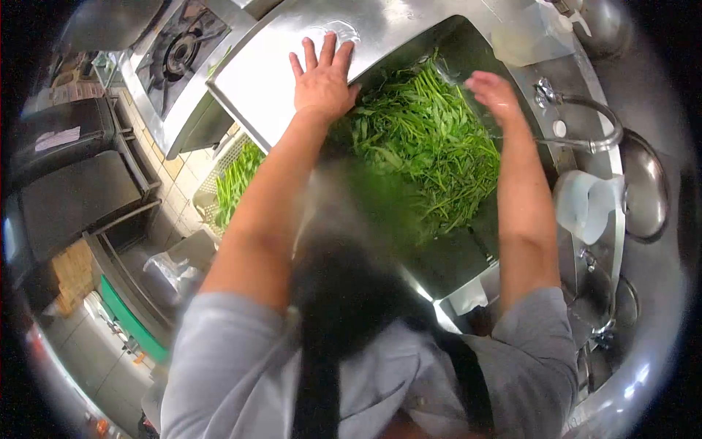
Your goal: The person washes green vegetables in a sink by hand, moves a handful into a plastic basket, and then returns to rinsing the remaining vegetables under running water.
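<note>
My left hand (pixel 324 84) lies flat on the wet steel counter (pixel 270 66), fingers spread, left of the sink. Inside the deep steel sink (pixel 468 40) is a large heap of leafy green vegetables (pixel 431 146) with long stems, lying in water. My right hand (pixel 495 95) is above the sink's right side, beside the heap, its fingers loosely bent and a little blurred. Nothing shows in that hand. A clear splash or streak of water (pixel 446 71) shows near its fingertips.
A curved faucet (pixel 585 102) reaches over the sink from the right. Near it is a translucent plastic jug (pixel 589 205). Left of the counter, a perforated basket (pixel 208 194) holds more greens (pixel 238 183). A gas burner (pixel 183 51) stands at the upper left.
</note>
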